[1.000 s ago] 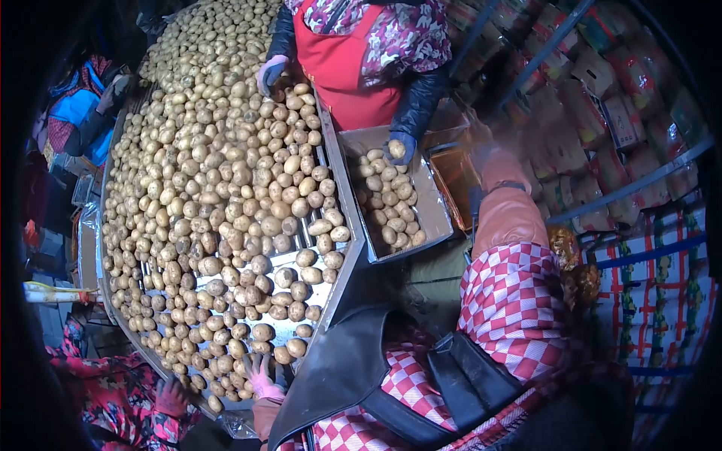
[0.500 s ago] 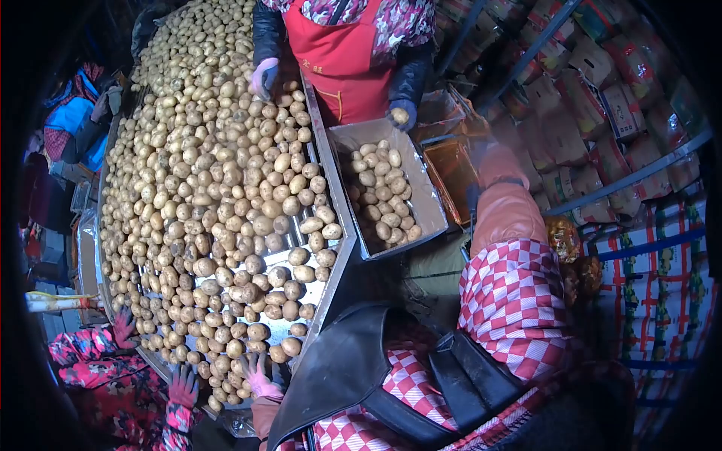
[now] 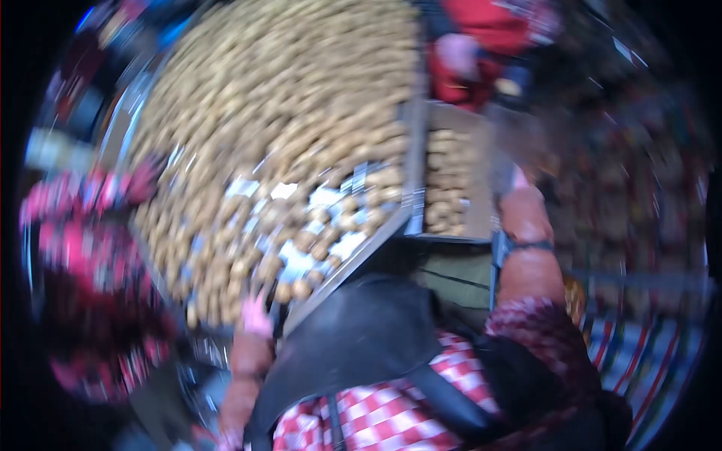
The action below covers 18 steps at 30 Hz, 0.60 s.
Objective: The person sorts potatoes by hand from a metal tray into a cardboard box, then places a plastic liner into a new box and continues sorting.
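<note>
My left hand (image 3: 258, 316), in a pink glove, is at the near end of a sorting table (image 3: 376, 239) covered with potatoes (image 3: 301, 135). Its fingers look stretched out and apart, right at the nearest potatoes. On the other side, my right hand (image 3: 519, 180) is by the right wall of a cardboard box (image 3: 478, 184) partly filled with potatoes. Motion smears that hand, so I cannot tell how its fingers are set. Brown sleeve covers show on both my forearms.
Across the table a person in a red apron (image 3: 492, 26) stands behind the box, a gloved hand (image 3: 457, 56) in front of the apron. Another person in a pink patterned jacket (image 3: 83, 248) is at the left edge, one hand (image 3: 143, 180) by the potatoes. Blurred stacked cartons (image 3: 632, 173) line the right.
The view has swung and blurred, so table and box sit further right. The person in the apron has lifted a hand off the potatoes. One hand of the left person no longer shows.
</note>
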Each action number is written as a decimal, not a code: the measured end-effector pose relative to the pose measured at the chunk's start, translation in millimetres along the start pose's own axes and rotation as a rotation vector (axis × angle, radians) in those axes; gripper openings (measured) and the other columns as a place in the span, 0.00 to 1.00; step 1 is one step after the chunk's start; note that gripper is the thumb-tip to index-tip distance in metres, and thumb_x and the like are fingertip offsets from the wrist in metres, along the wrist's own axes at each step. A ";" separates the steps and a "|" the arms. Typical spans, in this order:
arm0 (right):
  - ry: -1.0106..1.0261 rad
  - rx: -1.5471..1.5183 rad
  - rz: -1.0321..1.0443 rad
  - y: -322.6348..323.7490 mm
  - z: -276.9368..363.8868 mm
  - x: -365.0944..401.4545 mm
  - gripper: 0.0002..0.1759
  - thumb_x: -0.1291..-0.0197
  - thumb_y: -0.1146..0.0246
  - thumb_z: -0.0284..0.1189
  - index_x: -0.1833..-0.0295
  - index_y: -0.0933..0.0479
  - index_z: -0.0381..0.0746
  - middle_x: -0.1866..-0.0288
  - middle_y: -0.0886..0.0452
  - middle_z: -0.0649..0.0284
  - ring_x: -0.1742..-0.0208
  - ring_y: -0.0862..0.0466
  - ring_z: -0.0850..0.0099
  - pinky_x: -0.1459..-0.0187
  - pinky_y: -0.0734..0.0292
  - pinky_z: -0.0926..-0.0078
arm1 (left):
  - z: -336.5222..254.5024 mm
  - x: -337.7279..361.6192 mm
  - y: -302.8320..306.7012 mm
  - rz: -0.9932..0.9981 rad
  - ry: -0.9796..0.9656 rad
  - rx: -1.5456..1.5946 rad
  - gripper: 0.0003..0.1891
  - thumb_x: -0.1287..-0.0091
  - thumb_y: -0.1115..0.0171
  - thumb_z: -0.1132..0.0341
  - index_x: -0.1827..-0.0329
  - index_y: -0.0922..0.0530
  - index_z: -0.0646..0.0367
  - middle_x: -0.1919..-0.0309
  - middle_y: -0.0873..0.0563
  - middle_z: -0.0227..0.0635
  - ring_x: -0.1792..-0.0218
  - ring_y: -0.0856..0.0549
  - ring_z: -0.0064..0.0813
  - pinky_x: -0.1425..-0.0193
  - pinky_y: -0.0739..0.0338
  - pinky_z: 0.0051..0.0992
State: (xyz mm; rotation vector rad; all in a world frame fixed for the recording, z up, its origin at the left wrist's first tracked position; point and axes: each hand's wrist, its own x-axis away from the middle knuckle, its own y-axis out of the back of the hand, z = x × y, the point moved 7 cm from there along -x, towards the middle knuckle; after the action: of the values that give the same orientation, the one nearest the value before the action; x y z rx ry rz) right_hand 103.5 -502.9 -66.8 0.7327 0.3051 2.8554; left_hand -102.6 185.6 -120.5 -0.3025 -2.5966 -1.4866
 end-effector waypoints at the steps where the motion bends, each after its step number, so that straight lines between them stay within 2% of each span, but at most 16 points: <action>1: -0.027 -0.067 0.181 -61.1 4.4 9.2 0.29 0.29 0.41 0.37 0.25 0.36 0.48 0.69 0.17 0.61 0.78 0.22 0.70 0.75 0.25 0.71 | -2.1 4.7 1.0 -0.044 0.038 0.022 0.32 0.42 0.36 0.70 0.30 0.26 0.47 0.29 0.30 0.49 0.26 0.37 0.54 0.23 0.41 0.47; 2: -0.058 -0.052 0.356 -121.5 8.4 16.8 0.29 0.29 0.41 0.37 0.24 0.36 0.48 0.70 0.17 0.61 0.79 0.23 0.70 0.76 0.25 0.71 | 14.1 6.7 -10.9 0.085 0.181 0.040 0.36 0.46 0.41 0.78 0.29 0.28 0.46 0.28 0.31 0.49 0.26 0.37 0.54 0.22 0.43 0.46; 3: -0.094 -0.006 0.489 -184.4 8.5 23.1 0.29 0.29 0.41 0.37 0.24 0.36 0.48 0.70 0.17 0.61 0.79 0.23 0.70 0.76 0.25 0.71 | 14.8 2.6 -12.7 0.091 0.174 -0.006 0.39 0.49 0.45 0.82 0.29 0.28 0.44 0.29 0.30 0.48 0.26 0.36 0.53 0.22 0.44 0.47; 5: -0.158 0.298 0.567 -277.4 11.1 54.1 0.28 0.29 0.42 0.30 0.25 0.34 0.48 0.70 0.18 0.63 0.77 0.21 0.74 0.77 0.27 0.78 | 0.2 -4.0 1.2 0.015 0.076 -0.074 0.32 0.44 0.40 0.72 0.32 0.26 0.42 0.32 0.27 0.40 0.25 0.39 0.50 0.22 0.46 0.51; 6: -0.391 -0.125 0.557 -312.5 -13.3 53.8 0.27 0.30 0.40 0.28 0.27 0.31 0.49 0.66 0.18 0.63 0.73 0.21 0.77 0.76 0.28 0.79 | -7.6 -7.9 6.7 -0.014 0.017 -0.122 0.30 0.43 0.38 0.69 0.33 0.25 0.42 0.33 0.26 0.37 0.24 0.40 0.48 0.22 0.46 0.52; 8: 0.307 0.603 0.809 -374.3 29.2 98.6 0.24 0.31 0.38 0.29 0.30 0.27 0.45 0.59 0.16 0.60 0.66 0.19 0.76 0.68 0.23 0.76 | -7.8 -4.7 3.5 -0.126 -0.015 -0.082 0.31 0.49 0.31 0.65 0.36 0.23 0.42 0.33 0.26 0.35 0.23 0.42 0.50 0.23 0.45 0.52; 9: 0.441 0.598 0.869 -401.5 32.7 111.4 0.24 0.32 0.38 0.28 0.30 0.27 0.44 0.56 0.16 0.60 0.62 0.19 0.74 0.61 0.22 0.76 | -9.0 -2.1 2.5 -0.190 0.003 -0.077 0.31 0.49 0.31 0.64 0.37 0.22 0.42 0.34 0.25 0.33 0.24 0.41 0.49 0.23 0.45 0.51; 10: 0.571 0.590 0.923 -426.6 34.5 121.5 0.24 0.32 0.37 0.28 0.31 0.27 0.43 0.53 0.16 0.59 0.58 0.18 0.73 0.55 0.21 0.77 | -8.2 -1.4 -5.1 -0.146 0.061 -0.148 0.31 0.49 0.31 0.63 0.37 0.22 0.42 0.35 0.25 0.34 0.24 0.40 0.48 0.23 0.45 0.51; 11: 0.423 0.552 0.965 -445.7 19.4 121.4 0.23 0.32 0.37 0.30 0.32 0.26 0.44 0.51 0.14 0.58 0.51 0.16 0.69 0.45 0.22 0.75 | -14.0 2.0 -5.9 -0.138 0.096 -0.177 0.30 0.47 0.32 0.62 0.37 0.23 0.42 0.35 0.25 0.34 0.25 0.39 0.48 0.23 0.45 0.51; 12: 0.435 0.718 0.949 -462.1 25.5 131.4 0.22 0.33 0.37 0.33 0.34 0.24 0.47 0.50 0.13 0.56 0.49 0.15 0.66 0.45 0.22 0.71 | -20.6 6.9 -2.4 -0.130 0.128 -0.206 0.29 0.45 0.32 0.61 0.36 0.23 0.42 0.35 0.24 0.35 0.25 0.39 0.48 0.23 0.45 0.51; 14: 0.456 0.831 0.983 -485.7 24.5 138.9 0.20 0.34 0.36 0.35 0.38 0.22 0.48 0.48 0.14 0.54 0.46 0.15 0.63 0.44 0.22 0.69 | -22.4 20.1 0.1 -0.127 0.136 -0.138 0.27 0.43 0.33 0.62 0.37 0.23 0.43 0.35 0.25 0.36 0.25 0.38 0.48 0.24 0.44 0.51; 15: 0.645 0.932 0.969 -495.5 47.7 152.1 0.19 0.35 0.35 0.36 0.40 0.21 0.45 0.49 0.14 0.55 0.47 0.15 0.61 0.45 0.22 0.69 | -15.1 36.0 0.6 -0.186 0.113 -0.057 0.26 0.42 0.33 0.63 0.38 0.23 0.44 0.35 0.25 0.36 0.26 0.37 0.48 0.24 0.43 0.50; 16: 0.674 0.861 0.932 -492.7 43.7 141.1 0.18 0.35 0.35 0.36 0.42 0.20 0.43 0.52 0.14 0.54 0.49 0.15 0.57 0.45 0.21 0.67 | -11.5 45.7 3.5 -0.242 0.074 0.013 0.25 0.42 0.34 0.63 0.39 0.23 0.45 0.35 0.25 0.36 0.26 0.36 0.48 0.25 0.41 0.50; 18: 0.357 0.250 0.779 -477.2 38.7 125.2 0.19 0.38 0.34 0.34 0.41 0.20 0.43 0.51 0.15 0.52 0.46 0.16 0.55 0.42 0.23 0.64 | -2.4 62.9 8.9 -0.299 0.061 0.085 0.22 0.42 0.34 0.66 0.41 0.21 0.48 0.37 0.23 0.37 0.28 0.33 0.50 0.27 0.38 0.50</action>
State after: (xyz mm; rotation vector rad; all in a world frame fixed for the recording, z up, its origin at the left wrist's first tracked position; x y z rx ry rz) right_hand 71.7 -9.7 -91.5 0.4272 0.5296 3.7502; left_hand -161.5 194.6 -98.4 0.1456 -2.7384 -1.4357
